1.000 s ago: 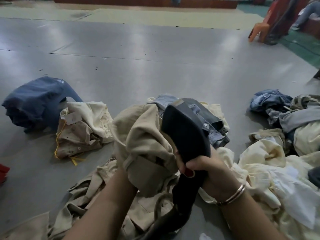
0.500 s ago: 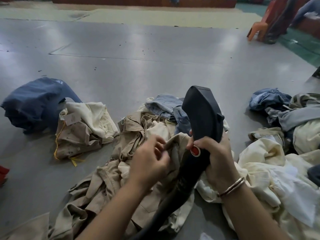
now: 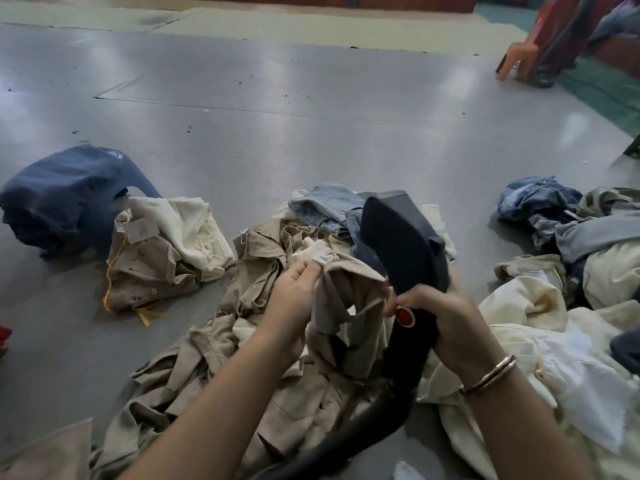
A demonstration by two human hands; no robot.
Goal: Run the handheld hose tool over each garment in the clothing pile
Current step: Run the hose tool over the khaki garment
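Right hand (image 3: 446, 306) clamped round neck of black plastic hose tool (image 3: 403, 251), rigid, prob. light; hose trails near. Left hand (image 3: 294, 299) pinches crumpled khaki cotton garment (image 3: 349, 306) at centre, atop pile: soft, limp, light; best taken at hem/edge. Grey floor (image 3: 277, 133) smooth.

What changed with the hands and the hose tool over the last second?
The left hand let the bunched khaki garment drop from in front of the camera and now pinches a fold near its white label. The hose tool, first tipped forward against the cloth, swung upright, then tilted back towards the garment. The right hand kept gripping the handle by the red button. The piles on the floor stayed put.
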